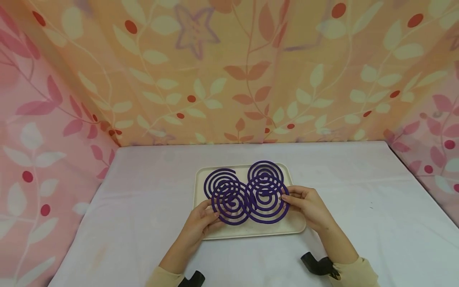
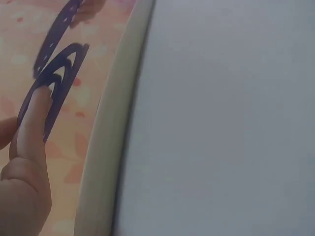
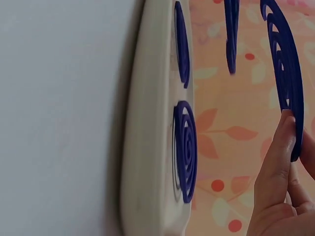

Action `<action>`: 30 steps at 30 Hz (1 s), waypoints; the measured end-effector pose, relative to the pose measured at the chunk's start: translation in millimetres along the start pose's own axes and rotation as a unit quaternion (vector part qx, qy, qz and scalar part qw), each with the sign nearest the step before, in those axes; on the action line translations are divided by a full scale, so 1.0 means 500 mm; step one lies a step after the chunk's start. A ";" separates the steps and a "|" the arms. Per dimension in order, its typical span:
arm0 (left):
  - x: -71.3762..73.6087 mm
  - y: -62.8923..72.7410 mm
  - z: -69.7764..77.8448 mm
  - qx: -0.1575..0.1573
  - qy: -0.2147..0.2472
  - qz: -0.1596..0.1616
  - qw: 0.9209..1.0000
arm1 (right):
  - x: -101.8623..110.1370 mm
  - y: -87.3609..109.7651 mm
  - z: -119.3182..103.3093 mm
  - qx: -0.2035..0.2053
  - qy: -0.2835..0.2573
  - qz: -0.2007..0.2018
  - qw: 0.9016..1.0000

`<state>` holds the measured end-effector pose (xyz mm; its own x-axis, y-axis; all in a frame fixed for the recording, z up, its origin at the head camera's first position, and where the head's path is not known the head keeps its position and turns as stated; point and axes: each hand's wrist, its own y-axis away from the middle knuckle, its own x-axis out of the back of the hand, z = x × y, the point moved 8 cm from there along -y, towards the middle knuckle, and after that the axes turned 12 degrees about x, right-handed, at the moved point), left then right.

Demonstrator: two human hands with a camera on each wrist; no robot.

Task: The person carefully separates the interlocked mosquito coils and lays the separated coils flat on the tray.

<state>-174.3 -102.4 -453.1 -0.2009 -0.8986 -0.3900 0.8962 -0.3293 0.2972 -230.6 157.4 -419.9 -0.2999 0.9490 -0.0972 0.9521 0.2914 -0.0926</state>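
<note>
My left hand [image 1: 201, 221] pinches the rim of a purple mosquito coil [image 1: 234, 223] between thumb and fingers. A second purple coil [image 1: 267, 221] is held at its right edge by my right hand [image 1: 311, 204]. The held coils are raised above a cream tray [image 1: 251, 236]; seen from the head they overlap slightly, but both wrist views show them apart. Two more coils lie on the tray behind them, one at the back left [image 1: 219, 170] and one at the back right [image 1: 264, 162], partly hidden by the held ones.
The tray stands on a white-covered table [image 1: 143, 191]. Floral cloth [image 1: 251, 79] hangs behind and at both sides. Black curved pieces [image 1: 317, 265] sit at both wrists, near the light sleeves [image 1: 355, 273].
</note>
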 end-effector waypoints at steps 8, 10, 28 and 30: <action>0.032 0.043 -0.015 0.021 -0.018 -0.018 0.999 | 0.046 0.036 0.013 -0.032 0.046 0.005 0.998; 0.040 0.050 -0.017 0.026 -0.016 -0.016 0.999 | 0.052 0.042 0.017 -0.042 0.052 -0.002 0.998; 0.119 0.084 -0.027 0.100 -0.072 0.135 0.983 | 0.051 0.063 0.042 -0.076 0.026 -0.085 0.993; 0.119 0.087 -0.025 0.103 -0.085 0.136 0.982 | 0.045 0.063 0.042 -0.075 0.036 -0.099 0.992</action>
<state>-142.4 -166.7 -474.3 -0.0435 -0.9910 -0.1263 0.8303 -0.1062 0.5471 -208.4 185.3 -445.7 -0.4827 0.8756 -0.0195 0.8743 0.4831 0.0467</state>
